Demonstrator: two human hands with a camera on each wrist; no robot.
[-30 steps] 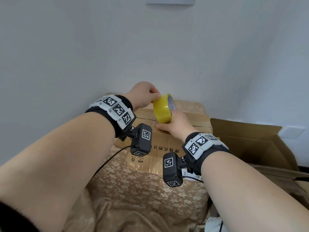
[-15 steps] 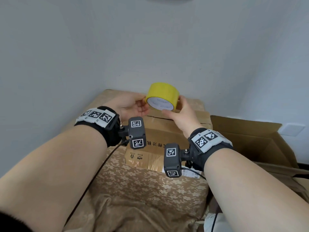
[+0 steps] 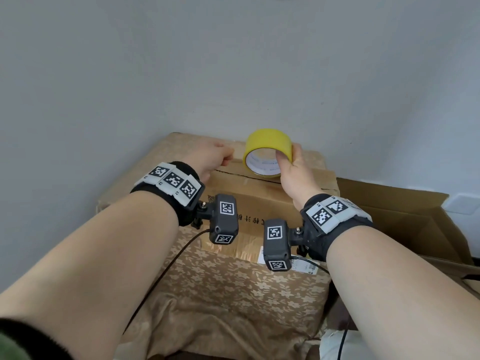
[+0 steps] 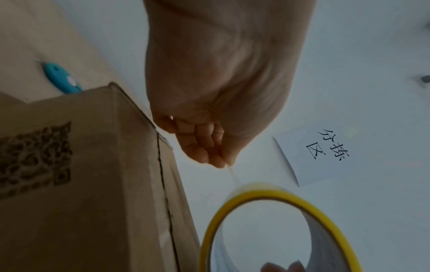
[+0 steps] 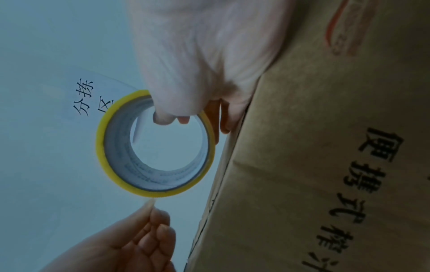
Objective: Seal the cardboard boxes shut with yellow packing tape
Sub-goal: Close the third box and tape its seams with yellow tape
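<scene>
A yellow tape roll [image 3: 267, 144] [image 5: 116, 110] [image 4: 302, 199] stands on edge above the far side of a closed cardboard box [image 3: 259, 201] [image 4: 93, 184] [image 5: 325, 147]. My right hand [image 3: 291, 170] [image 5: 186, 73] grips the roll with its thumb hooked into the core. To the left of the roll, my left hand [image 3: 210, 157] [image 4: 209, 147] [image 5: 149, 230] pinches the free tape end [image 4: 234, 174] [image 5: 150, 202], a short thin strip drawn off the roll. The box's top flaps meet in a dark seam [image 3: 246, 178] [image 4: 166, 202].
The box sits on a stand draped in a floral gold cloth [image 3: 233, 294]. An open empty cardboard box [image 3: 402, 219] stands at the right. A white wall [image 3: 233, 61] with a paper sign [image 4: 325, 150] is close behind. A teal object [image 4: 61, 78] lies beyond the box.
The roll has gone from lying against the box top to being lifted and turned with its core facing me. My left hand has pulled away leftward, drawing out the tape end.
</scene>
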